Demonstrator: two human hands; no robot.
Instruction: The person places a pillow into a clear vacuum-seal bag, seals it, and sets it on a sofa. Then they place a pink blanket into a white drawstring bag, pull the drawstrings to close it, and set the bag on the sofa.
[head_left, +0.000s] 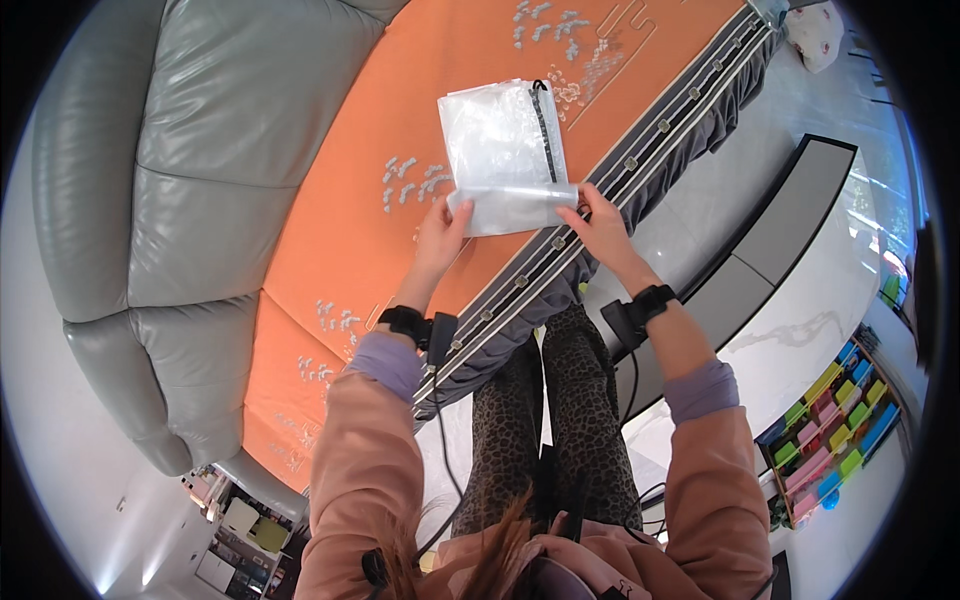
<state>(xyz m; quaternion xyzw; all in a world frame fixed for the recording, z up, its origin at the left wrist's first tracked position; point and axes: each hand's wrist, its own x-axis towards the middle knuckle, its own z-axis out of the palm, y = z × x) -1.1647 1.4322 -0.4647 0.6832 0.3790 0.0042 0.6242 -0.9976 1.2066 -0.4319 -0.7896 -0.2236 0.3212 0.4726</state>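
Note:
A translucent plastic bag (495, 142) with a dark strip and a black cord loop along its right side lies on the orange embroidered sofa cover (360, 135). Its near end is folded or rolled over into a band. My left hand (445, 225) pinches the left end of that band between thumb and fingers. At the band's right end, my right hand (596, 225) grips the plastic the same way, close to the cover's dark border. Whether anything lies inside the bag, I cannot tell.
Grey leather backrests (232, 97) rise along the left. A long low table with a white marble-look top (810, 300) stands to the right, beyond the sofa's edge. Dark cables hang from the bands on both wrists. A rack of coloured bins (840, 427) is farther right.

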